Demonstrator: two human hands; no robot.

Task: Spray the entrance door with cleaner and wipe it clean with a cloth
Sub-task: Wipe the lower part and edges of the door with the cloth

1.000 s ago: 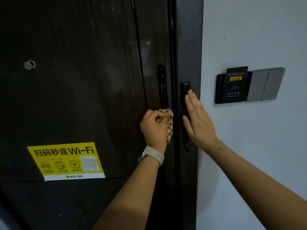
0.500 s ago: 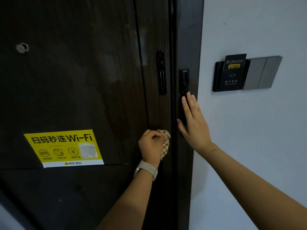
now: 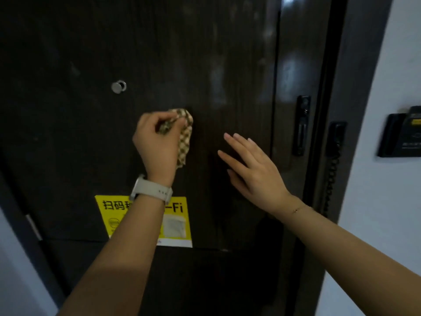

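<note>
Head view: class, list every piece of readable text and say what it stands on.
"扫码" and "-Fi": yellow sticker on the door; the middle is hidden behind the left forearm.
Small print and icons on the sticker: too blurred.
Yellow label on the card holder: unreadable.

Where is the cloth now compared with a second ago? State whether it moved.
Yes. The cloth, gripped by the left hand, moved left across the door, away from the black latch plate.

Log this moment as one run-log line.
phase: wiping | left hand: grips checked cloth against door | right hand: open, fingers straight at door panel | sprayer: not in view
</note>
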